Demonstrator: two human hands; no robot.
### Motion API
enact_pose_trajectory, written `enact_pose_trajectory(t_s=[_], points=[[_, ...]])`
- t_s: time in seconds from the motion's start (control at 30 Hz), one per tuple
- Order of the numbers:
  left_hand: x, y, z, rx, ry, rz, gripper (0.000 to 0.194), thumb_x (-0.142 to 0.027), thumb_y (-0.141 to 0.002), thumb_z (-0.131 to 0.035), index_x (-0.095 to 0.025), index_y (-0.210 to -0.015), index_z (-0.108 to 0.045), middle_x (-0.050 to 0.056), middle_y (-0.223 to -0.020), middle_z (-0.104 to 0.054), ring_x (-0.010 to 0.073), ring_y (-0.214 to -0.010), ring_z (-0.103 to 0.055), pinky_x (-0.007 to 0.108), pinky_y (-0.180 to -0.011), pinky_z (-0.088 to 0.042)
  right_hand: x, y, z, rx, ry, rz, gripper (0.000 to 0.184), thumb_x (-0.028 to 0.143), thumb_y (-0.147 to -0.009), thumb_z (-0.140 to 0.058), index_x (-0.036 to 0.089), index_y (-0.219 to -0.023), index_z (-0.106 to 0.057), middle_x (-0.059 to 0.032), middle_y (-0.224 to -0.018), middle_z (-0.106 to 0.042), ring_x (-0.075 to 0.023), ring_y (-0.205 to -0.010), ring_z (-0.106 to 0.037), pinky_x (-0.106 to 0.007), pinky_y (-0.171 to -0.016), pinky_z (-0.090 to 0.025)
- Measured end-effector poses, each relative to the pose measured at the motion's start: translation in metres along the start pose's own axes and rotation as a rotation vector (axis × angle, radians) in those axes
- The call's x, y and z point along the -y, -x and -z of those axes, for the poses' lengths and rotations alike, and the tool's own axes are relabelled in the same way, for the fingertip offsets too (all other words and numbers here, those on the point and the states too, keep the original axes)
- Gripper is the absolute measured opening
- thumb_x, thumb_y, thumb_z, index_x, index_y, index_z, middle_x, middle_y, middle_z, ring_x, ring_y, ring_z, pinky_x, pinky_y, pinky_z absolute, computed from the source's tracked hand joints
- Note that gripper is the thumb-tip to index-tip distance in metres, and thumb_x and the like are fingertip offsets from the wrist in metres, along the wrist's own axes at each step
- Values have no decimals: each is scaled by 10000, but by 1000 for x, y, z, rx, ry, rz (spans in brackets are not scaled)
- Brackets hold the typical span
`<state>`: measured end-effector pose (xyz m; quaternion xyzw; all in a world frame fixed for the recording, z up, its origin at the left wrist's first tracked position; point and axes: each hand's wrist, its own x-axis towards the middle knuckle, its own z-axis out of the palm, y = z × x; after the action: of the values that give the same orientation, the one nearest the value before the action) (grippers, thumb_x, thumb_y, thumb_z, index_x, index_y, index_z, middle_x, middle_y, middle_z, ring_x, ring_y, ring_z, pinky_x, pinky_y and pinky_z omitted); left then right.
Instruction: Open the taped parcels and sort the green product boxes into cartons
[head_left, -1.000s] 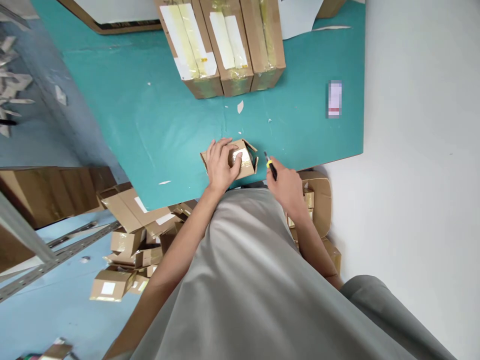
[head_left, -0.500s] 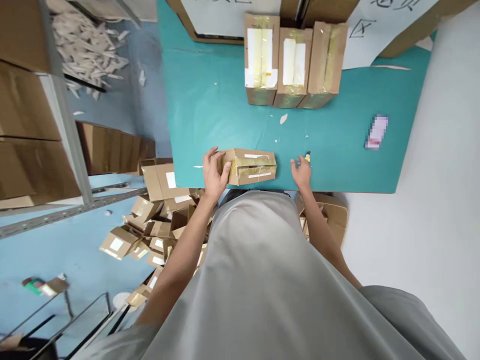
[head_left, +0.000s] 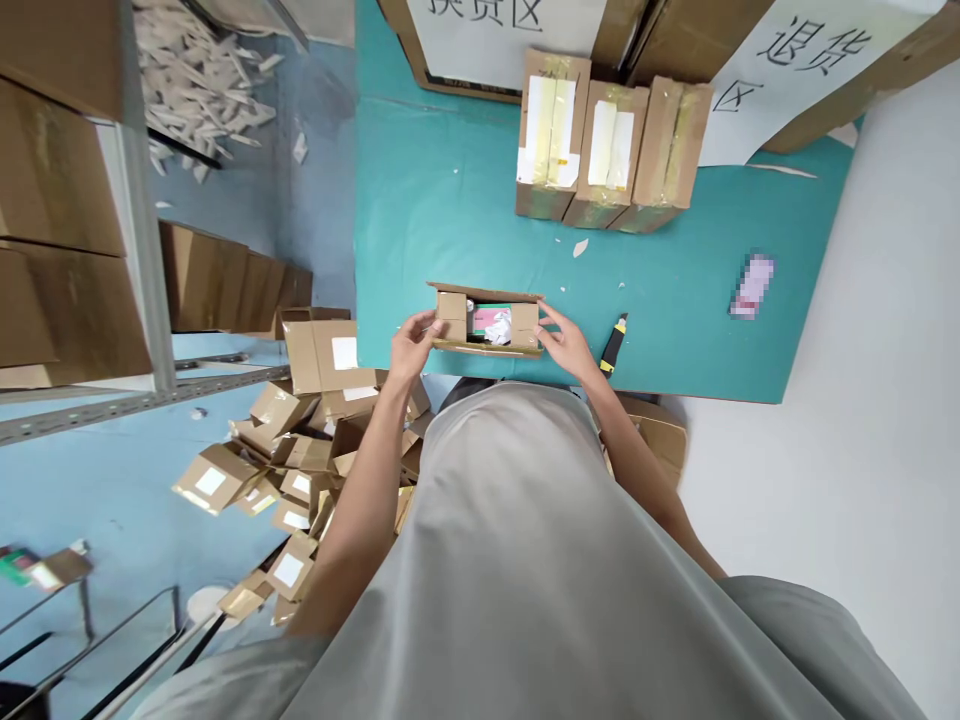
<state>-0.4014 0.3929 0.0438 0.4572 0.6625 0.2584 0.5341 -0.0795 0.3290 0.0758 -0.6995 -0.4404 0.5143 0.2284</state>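
A small cardboard box lies near the front edge of the teal table, its long flaps folded outward. Through the gap between its short end flaps I see something pink and green and crumpled white paper. My left hand grips the box's left end, thumb on the edge. At the opposite end my right hand pinches the right side with thumb and fingers. Just right of that hand, a black and yellow box cutter rests on the tabletop, touched by neither hand.
Three taped boxes stand at the back of the teal table, before larger cartons bearing white paper signs. A blurred-out pinkish object lies right. Opened cartons heap on the floor left, beside a metal rack.
The box's taped top has come open, showing its contents. My right hand has left the box cutter and moved left onto the box. The camera view has shifted slightly.
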Motion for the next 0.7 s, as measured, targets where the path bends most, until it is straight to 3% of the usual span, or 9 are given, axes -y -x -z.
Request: enact_pose_trajectory(t_s=[0.13,0.27,0.4,0.5,0.6,0.7], points=[[3,-4,4,207,76,14,933,-642,-709,-990,-226,-1482,-675,226,-1625,-655,398,-1476,-669,605,-1194,-597,19,2,8,5,241,-29,866,345,-1043,-663,282,-1834,-315,-104,-1427,-718,-184,-968,-782,-387,-1052,-591],[3,-3,10,335,71,7,1144,-548,-616,-1048,-243,-1615,-580,235,-1784,-475,428,-1572,-577,600,-1226,-566,44,2,-9,-21,482,-99,1054,433,-1012,-756,216,-1865,-177,-199,-1466,-652,-280,-1086,-758,-451,-1068,-577],[-2,-1,4,292,-27,-22,1098,-527,-691,-1016,-211,-1631,-543,262,-1732,-518,420,-1473,-649,597,-1137,-621,65,2,-39,-93,673,-174,1130,441,-1011,-770,145,-1860,-86,-297,-1543,-543,-386,-1279,-702,-477,-1018,-605],[-10,1,-14,213,-313,-93,1148,-490,-704,-1021,-172,-1671,-491,280,-1623,-590,445,-1396,-687,592,-1118,-624,72,1,-49,-91,734,-196,1067,363,-1024,-706,138,-1857,-77,-306,-1566,-528,-383,-1255,-721,-476,-996,-621],[-20,5,-37,108,-584,-117,1190,-382,-746,-976,-102,-1739,-382,329,-1560,-586,523,-1367,-693,604,-1124,-602,69,1,-44,-75,709,-206,1015,352,-1013,-667,124,-1850,-140,-302,-1544,-578,-380,-1187,-754,-497,-1007,-616],[-28,13,-46,68,-618,-164,1093,-251,-828,-827,-75,-1771,-301,341,-1565,-563,519,-1380,-687,603,-1147,-584,57,6,-28,-68,628,-161,895,336,-1012,-609,131,-1822,-288,-259,-1486,-671,-386,-1214,-743,-526,-1067,-590]])
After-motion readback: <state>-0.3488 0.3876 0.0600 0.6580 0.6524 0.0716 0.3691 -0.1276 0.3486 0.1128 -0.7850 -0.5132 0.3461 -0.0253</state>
